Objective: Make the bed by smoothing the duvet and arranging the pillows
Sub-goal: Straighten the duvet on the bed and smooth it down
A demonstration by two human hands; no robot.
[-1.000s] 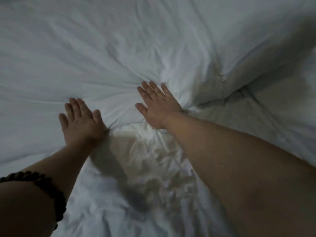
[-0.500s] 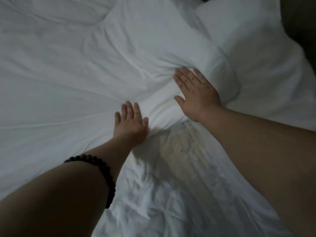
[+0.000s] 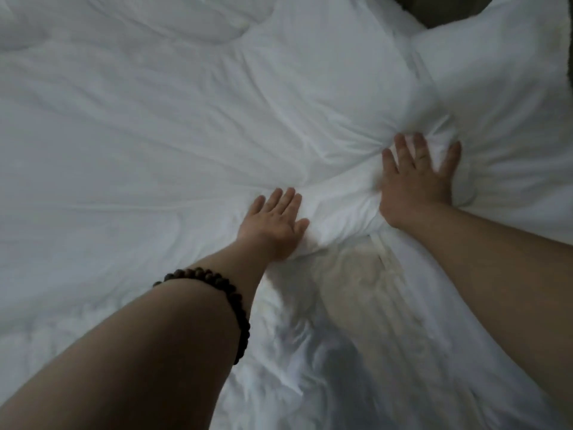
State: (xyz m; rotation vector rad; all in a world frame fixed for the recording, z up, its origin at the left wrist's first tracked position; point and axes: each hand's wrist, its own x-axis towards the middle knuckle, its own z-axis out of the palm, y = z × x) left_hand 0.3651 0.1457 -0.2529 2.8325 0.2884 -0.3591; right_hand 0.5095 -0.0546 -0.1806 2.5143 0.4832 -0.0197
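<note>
Bedsheet (image 3: 372,305) is lying rumpled beside duvet (image 3: 155,135) edge | left hand (image 3: 273,225), right hand (image 3: 415,187) are pressing flat on that edge, likely pushing creases out | both grips splayed, clamping nothing

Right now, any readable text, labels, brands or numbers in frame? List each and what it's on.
None: no readable text anywhere in the head view.
The duvet is plain white, with no print or tag in sight.
The pillow is plain white too.
The beaded bracelet has dark beads with no markings visible.
The left hand and right hand lie flat on the duvet and carry nothing printed.
</note>
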